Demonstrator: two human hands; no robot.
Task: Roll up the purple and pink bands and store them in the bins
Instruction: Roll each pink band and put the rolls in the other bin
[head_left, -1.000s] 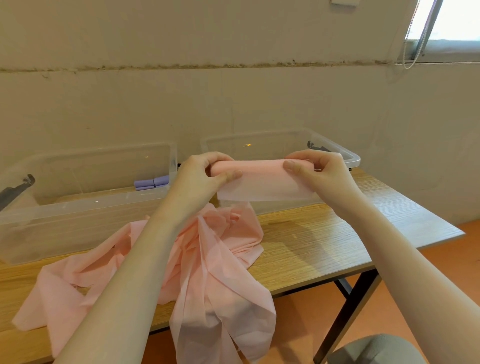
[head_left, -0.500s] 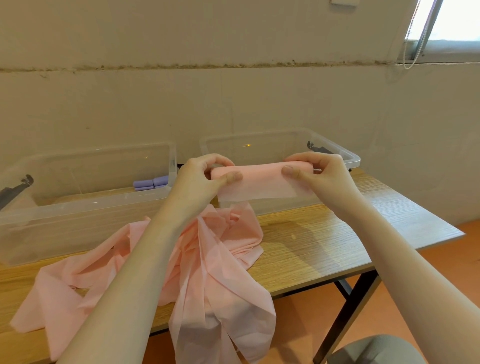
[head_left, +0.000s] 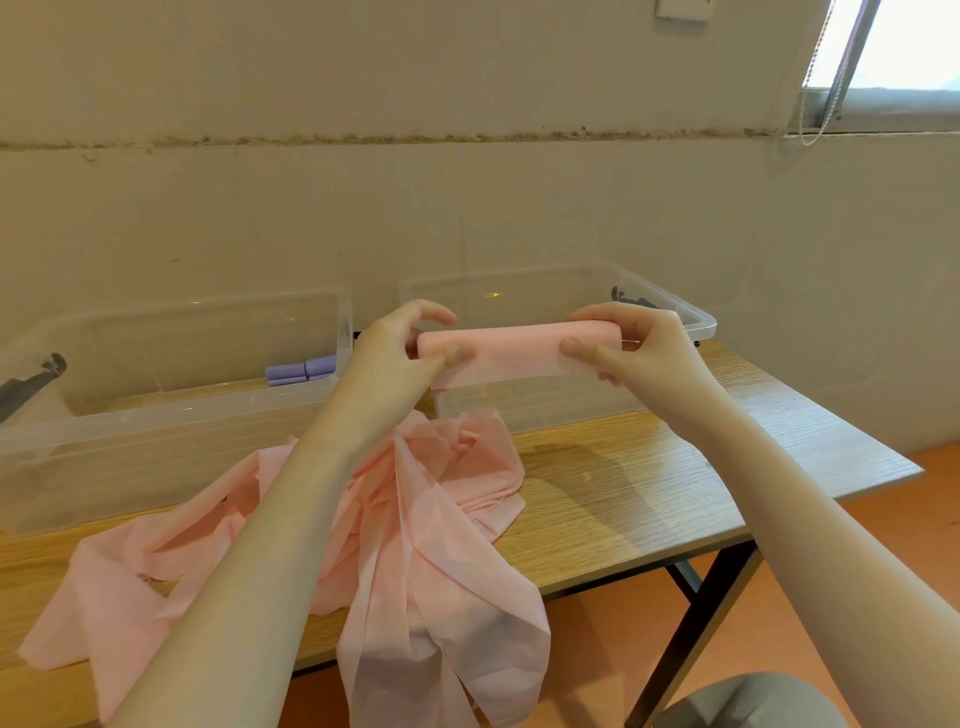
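While we look from left to right, we meet first the left clear plastic bin (head_left: 171, 410) at the back of the wooden table (head_left: 623, 499), with rolled purple bands (head_left: 301, 370) lying in its far right corner. In front of it the loose length of the pink band (head_left: 415, 525) lies crumpled on the tabletop; it is a thin, pale pink, slightly see-through fabric strip, full of folds, and part of it hangs over the near edge of the table. Our left hand (head_left: 395, 353) pinches the left end of the pink roll (head_left: 514, 345), thumb on the near side and fingers curled over the top. That roll is a flat, tight, horizontal bundle held in the air above the table, in front of the right clear plastic bin (head_left: 701, 325), with the unrolled fabric dropping from its underside toward the pile. Our right hand (head_left: 639, 348) grips the right end the same way, thumb pressed on the front. Beyond it we see the orange floor (head_left: 883, 525).
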